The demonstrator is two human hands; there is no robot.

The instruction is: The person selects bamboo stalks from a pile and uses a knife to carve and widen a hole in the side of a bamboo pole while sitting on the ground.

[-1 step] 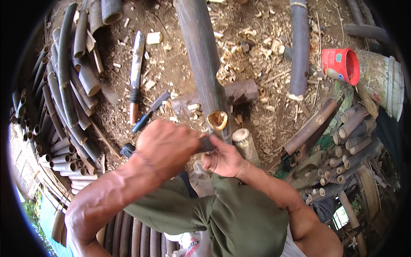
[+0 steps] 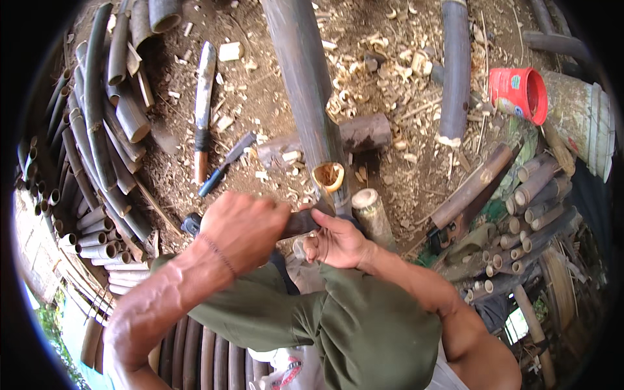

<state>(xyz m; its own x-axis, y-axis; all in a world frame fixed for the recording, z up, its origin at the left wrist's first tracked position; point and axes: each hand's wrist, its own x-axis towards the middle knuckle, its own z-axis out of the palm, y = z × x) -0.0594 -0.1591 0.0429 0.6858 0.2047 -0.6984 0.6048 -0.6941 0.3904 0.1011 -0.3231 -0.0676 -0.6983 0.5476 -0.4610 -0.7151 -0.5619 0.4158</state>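
Observation:
My left hand [image 2: 244,226] is wrapped round the dark handle of a knife [image 2: 299,223], its fist blurred by motion. The short blade points up at the near end of a dark bamboo pole [image 2: 315,123], whose cut mouth shows pale walls and shavings inside. My right hand [image 2: 344,242] has its thumb pressed against the knife near the blade and its fingers curled below. Whether the blade touches the pole cannot be made out. The pole rests across a short, thick bamboo log [image 2: 367,133] on the ground.
A long machete-like blade [image 2: 204,97] and a blue-handled tool [image 2: 224,166] lie at the left. Stacked bamboo [image 2: 97,117] fills both sides. An upright bamboo stub [image 2: 370,211] stands beside the pole. A red tub [image 2: 520,95] and white bucket [image 2: 578,120] lie far right; shavings litter the soil.
My left fist has shifted slightly left and down, so more of the dark knife handle shows between my hands. The whole view has moved slightly.

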